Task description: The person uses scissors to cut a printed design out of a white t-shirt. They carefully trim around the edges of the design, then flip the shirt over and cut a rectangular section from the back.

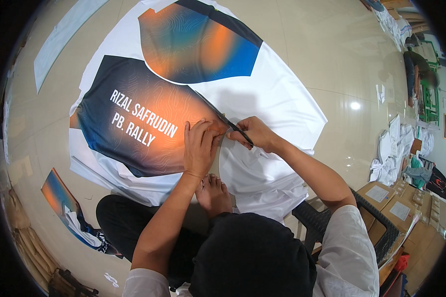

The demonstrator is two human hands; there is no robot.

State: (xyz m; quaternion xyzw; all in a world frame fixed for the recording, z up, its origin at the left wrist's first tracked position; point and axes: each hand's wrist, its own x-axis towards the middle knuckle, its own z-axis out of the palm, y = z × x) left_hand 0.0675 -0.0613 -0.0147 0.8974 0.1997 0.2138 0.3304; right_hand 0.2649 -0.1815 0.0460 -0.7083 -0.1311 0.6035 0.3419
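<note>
A white cloth sheet (282, 99) printed with coloured garment panels lies spread over the floor. The nearer printed panel (99, 99) is dark and orange, with white lettering and fine contour lines. My left hand (200, 148) rests on its right part, fingers bent and slightly apart, beside the cut line. In my right hand (256, 134) is a pair of scissors (223, 118) with black handles, its long blades lying along that panel's upper right edge. Another blue and orange panel (203, 42) lies beyond, with a white gap between the two. My bare foot (214, 195) stands by the sheet's near edge.
A cut blue and orange piece (62, 198) lies on the tiled floor at left, and a pale strip (59, 44) at far left. To the right are a black plastic chair (381, 222), cardboard boxes (399, 208), white cloth heaps (394, 148) and another person (416, 72).
</note>
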